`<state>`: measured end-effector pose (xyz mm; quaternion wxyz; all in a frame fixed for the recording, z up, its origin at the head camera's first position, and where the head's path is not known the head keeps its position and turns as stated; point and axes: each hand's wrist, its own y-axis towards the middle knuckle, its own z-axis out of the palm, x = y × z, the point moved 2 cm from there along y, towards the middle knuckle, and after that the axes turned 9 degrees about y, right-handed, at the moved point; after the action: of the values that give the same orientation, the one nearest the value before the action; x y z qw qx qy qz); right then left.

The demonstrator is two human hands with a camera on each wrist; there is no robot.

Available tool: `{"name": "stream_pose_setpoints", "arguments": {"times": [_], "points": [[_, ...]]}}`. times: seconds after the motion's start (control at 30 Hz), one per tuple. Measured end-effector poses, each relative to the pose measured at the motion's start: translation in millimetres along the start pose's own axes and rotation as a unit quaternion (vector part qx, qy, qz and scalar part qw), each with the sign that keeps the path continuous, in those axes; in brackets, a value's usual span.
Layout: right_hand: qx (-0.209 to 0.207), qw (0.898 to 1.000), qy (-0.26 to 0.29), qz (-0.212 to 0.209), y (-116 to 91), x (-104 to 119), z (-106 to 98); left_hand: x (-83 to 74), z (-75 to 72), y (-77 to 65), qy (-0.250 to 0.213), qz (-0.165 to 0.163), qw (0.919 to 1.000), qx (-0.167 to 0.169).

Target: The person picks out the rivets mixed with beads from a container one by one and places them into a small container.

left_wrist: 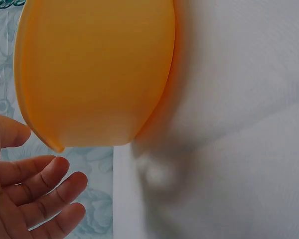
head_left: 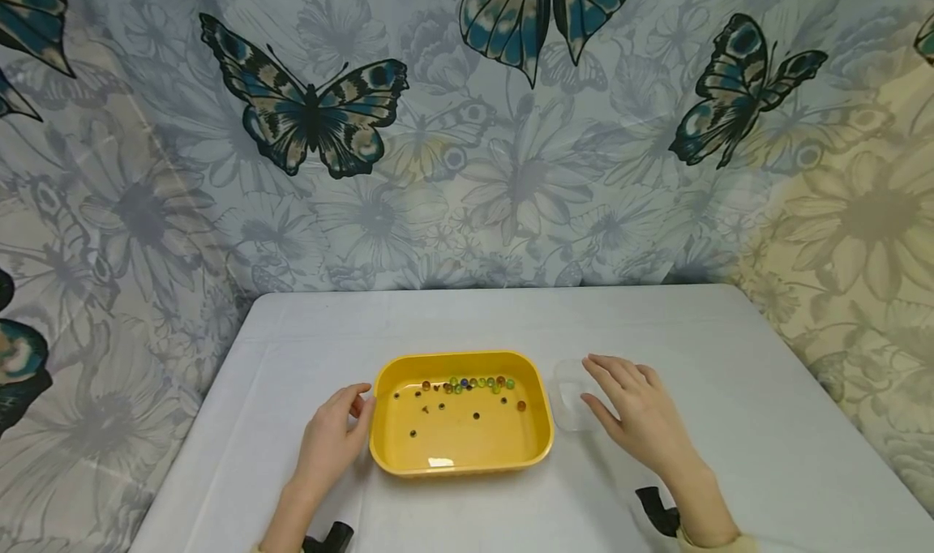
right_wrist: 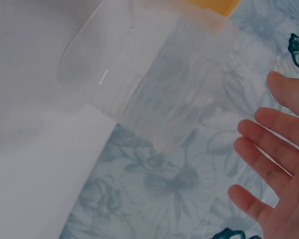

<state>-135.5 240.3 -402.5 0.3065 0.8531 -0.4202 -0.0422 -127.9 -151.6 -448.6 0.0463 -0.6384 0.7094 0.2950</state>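
Observation:
A yellow tray (head_left: 467, 449) lies on the table with small round beads (head_left: 490, 383) in green, blue and amber, mostly along its far side. Several tiny dark pieces (head_left: 477, 416) are scattered over its floor. My left hand (head_left: 332, 435) is at the tray's left side, fingertips right by the rim; in the left wrist view its fingers (left_wrist: 65, 191) are loosely spread beside the tray wall (left_wrist: 94, 74). To the tray's right stands a clear plastic container (right_wrist: 109, 74). Next to it is my right hand (head_left: 642, 411), fingers spread and holding nothing.
A white-covered table (head_left: 292, 334) bears everything, its far edge meeting a butterfly-patterned cloth (head_left: 511, 172). Black straps (head_left: 658, 511) are at both wrists. The clear container sits close against the tray's right side.

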Motion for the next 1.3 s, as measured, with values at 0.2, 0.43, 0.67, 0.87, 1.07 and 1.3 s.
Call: {"name": "stream_pose_setpoints", "arguments": {"times": [0.2,0.43,0.67,0.87,1.07,1.3], "points": [[0.010,1.000,0.013,-0.017,5.6,4.9,2.9,-2.1,2.7,-1.1,-0.011,-0.008,0.9998,0.012],[0.026,0.999,0.019,-0.043,16.5,12.6,7.3,-1.7,4.1,-2.8,-0.008,-0.005,0.9999,0.008],[0.033,0.998,0.016,-0.057,27.4,20.5,12.2,-1.5,5.2,-2.9,-0.004,-0.014,0.9998,0.015],[0.047,0.997,0.013,-0.059,33.7,24.9,15.7,-2.3,6.9,-2.6,-0.010,-0.017,0.9996,0.018],[0.065,0.996,0.018,-0.053,40.7,29.3,17.6,-3.5,9.4,-1.2,-0.015,-0.011,0.9997,0.012],[0.075,0.995,0.028,-0.060,51.4,34.9,18.6,-4.5,9.9,-1.5,-0.021,-0.018,0.9995,0.013]]}}
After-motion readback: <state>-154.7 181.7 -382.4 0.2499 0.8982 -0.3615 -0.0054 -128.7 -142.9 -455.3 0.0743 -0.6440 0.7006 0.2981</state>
